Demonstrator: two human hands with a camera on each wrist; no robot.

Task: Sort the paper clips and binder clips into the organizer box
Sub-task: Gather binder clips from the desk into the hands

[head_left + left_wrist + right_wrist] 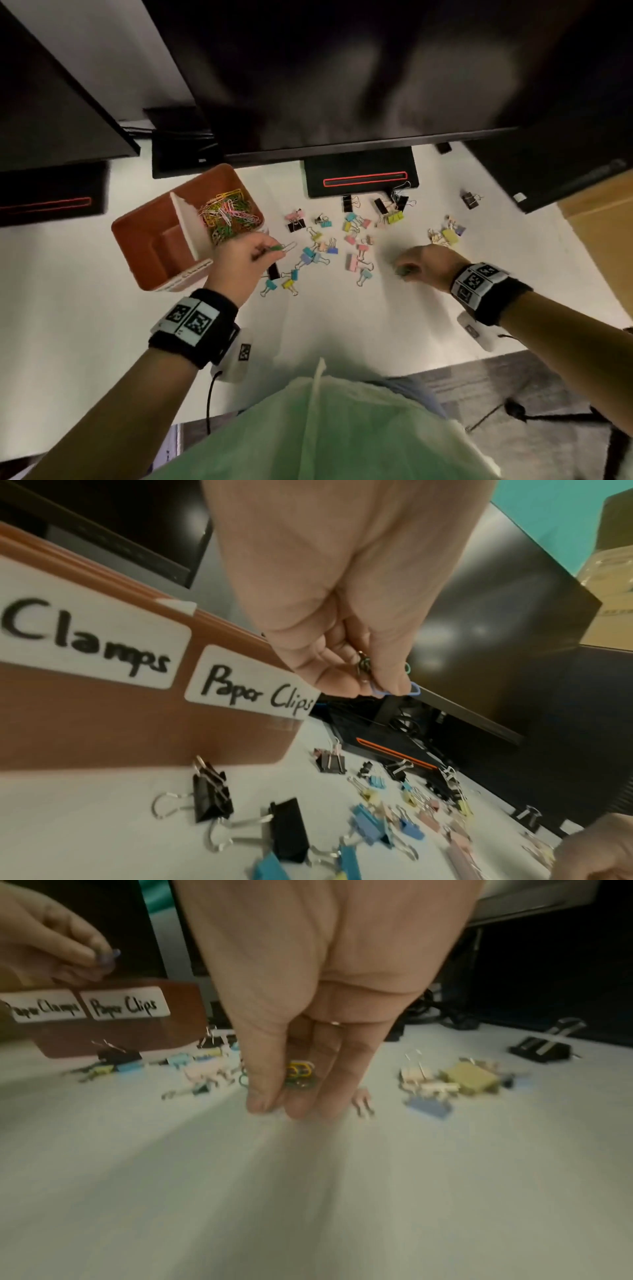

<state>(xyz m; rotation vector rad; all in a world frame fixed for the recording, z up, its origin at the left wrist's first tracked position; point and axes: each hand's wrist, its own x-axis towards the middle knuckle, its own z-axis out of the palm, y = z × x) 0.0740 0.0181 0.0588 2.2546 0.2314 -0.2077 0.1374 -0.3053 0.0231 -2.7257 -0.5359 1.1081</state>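
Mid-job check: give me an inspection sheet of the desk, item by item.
Surface: white desk, dimly lit.
Job's things: brown two-compartment organizer box; coloured paper clips piled in its right compartment, left compartment holds nothing visible; coloured and black binder clips scattered on the desk.
Clutter: nothing seen.
Grippers: left hand pinches a few paper clips beside the box; right hand pinches a bunch of paper clips above the desk.
Cables: black wrist-camera cable over the desk edge.
Surroundings: black monitors above, cardboard box at right.
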